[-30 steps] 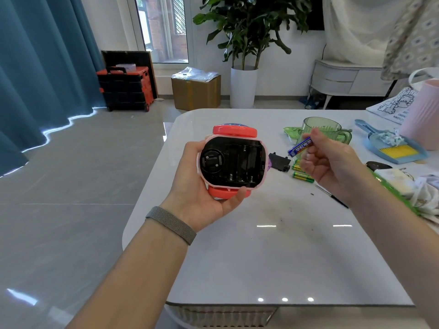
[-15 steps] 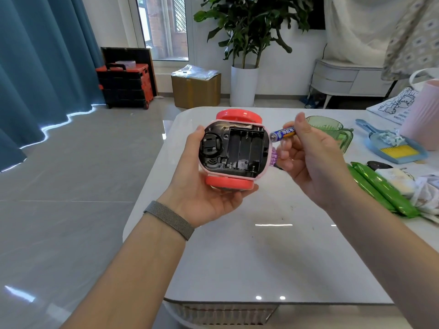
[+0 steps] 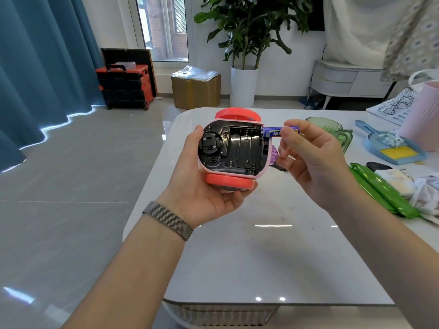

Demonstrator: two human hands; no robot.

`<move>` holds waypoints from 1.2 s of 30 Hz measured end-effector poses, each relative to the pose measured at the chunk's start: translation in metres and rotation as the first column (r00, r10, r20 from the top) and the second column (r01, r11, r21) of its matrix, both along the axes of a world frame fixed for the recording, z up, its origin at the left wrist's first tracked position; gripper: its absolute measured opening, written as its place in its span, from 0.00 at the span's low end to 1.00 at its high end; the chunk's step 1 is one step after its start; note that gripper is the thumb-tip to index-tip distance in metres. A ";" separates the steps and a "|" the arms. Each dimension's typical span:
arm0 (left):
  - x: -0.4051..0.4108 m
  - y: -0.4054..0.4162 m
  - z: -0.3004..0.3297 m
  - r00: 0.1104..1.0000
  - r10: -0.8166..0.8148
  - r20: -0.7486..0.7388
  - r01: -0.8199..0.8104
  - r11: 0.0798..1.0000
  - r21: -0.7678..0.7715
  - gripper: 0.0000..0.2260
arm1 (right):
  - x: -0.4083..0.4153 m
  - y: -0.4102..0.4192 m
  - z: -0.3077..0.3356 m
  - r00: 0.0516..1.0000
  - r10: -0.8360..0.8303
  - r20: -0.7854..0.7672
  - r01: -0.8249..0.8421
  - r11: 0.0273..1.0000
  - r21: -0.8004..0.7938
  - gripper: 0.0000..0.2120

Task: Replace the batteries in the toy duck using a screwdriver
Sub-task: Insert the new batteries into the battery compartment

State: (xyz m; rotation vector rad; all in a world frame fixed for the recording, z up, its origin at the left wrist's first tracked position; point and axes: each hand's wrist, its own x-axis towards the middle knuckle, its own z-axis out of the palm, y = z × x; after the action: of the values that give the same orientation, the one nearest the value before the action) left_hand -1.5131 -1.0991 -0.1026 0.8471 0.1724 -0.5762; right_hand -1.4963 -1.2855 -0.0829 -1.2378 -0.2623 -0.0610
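Observation:
My left hand (image 3: 202, 193) grips the pink toy duck (image 3: 234, 148) from below, its black underside turned up toward me between two orange-red feet. The battery compartment lies open with several empty slots. My right hand (image 3: 311, 162) pinches a blue battery (image 3: 273, 132) between thumb and fingers. The battery's left end sits at the upper right edge of the compartment. No screwdriver is visible.
A white glossy table (image 3: 261, 245) lies under both hands. On its right side are a green cup (image 3: 332, 129), a blue dustpan (image 3: 394, 148), green packets (image 3: 380, 188), a pink container (image 3: 422, 119) and crumpled cloth. A potted plant, a cardboard box and a crate stand on the floor behind.
My left hand raised the duck and turned its underside more toward me. My right hand carried the battery leftward from above the table to the compartment's upper right edge.

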 end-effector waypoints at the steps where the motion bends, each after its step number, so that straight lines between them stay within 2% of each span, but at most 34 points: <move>1: 0.000 0.000 0.000 1.000 -0.002 0.001 0.002 1.000 -0.001 0.37 | -0.001 0.000 0.001 1.000 -0.011 0.016 0.011 1.000 -0.012 0.09; 8: 0.001 0.000 -0.002 1.000 0.001 0.009 -0.001 1.000 -0.001 0.36 | -0.010 0.004 0.005 0.980 -0.063 0.190 0.087 0.989 -0.124 0.10; 10: 0.001 0.001 -0.002 1.000 0.006 0.012 -0.006 1.000 -0.003 0.36 | -0.010 0.005 0.004 0.975 -0.063 0.213 0.088 0.990 -0.112 0.09; 12: 0.000 0.000 -0.002 1.000 0.012 0.010 -0.011 1.000 -0.013 0.36 | -0.008 0.005 0.002 0.954 -0.133 0.267 0.166 0.980 -0.107 0.08; 15: 0.000 -0.002 -0.002 0.999 0.026 0.020 -0.026 0.999 -0.021 0.35 | -0.006 0.004 0.003 0.812 -0.258 0.523 0.411 0.890 -0.199 0.11; 18: -0.001 -0.004 0.000 0.998 0.040 0.047 -0.038 0.999 -0.031 0.34 | -0.010 0.008 0.000 0.574 -0.127 0.809 0.602 0.735 -0.313 0.12; 20: -0.002 -0.007 0.001 0.997 0.038 0.060 -0.035 0.998 -0.043 0.33 | -0.010 0.011 -0.007 0.461 -0.027 0.887 0.681 0.652 -0.333 0.11; 23: -0.004 -0.008 0.002 0.998 0.039 0.054 -0.034 0.996 -0.079 0.32 | -0.007 0.012 -0.013 0.360 0.039 0.932 0.773 0.547 -0.321 0.07; 26: -0.005 -0.008 0.002 0.998 0.043 0.047 -0.038 0.994 -0.103 0.32 | -0.003 0.011 -0.016 0.311 0.091 0.946 0.807 0.501 -0.313 0.06; 36: -0.005 -0.009 0.002 0.998 0.046 0.043 -0.040 0.990 -0.136 0.31 | 0.004 0.009 -0.021 0.327 0.219 0.919 0.790 0.471 -0.393 0.08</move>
State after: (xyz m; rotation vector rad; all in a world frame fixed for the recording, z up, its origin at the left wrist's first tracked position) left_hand -1.5184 -1.1080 -0.1011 0.7234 0.1079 -0.5214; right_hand -1.4927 -1.2763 -0.1038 -2.1688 -1.1381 -1.2503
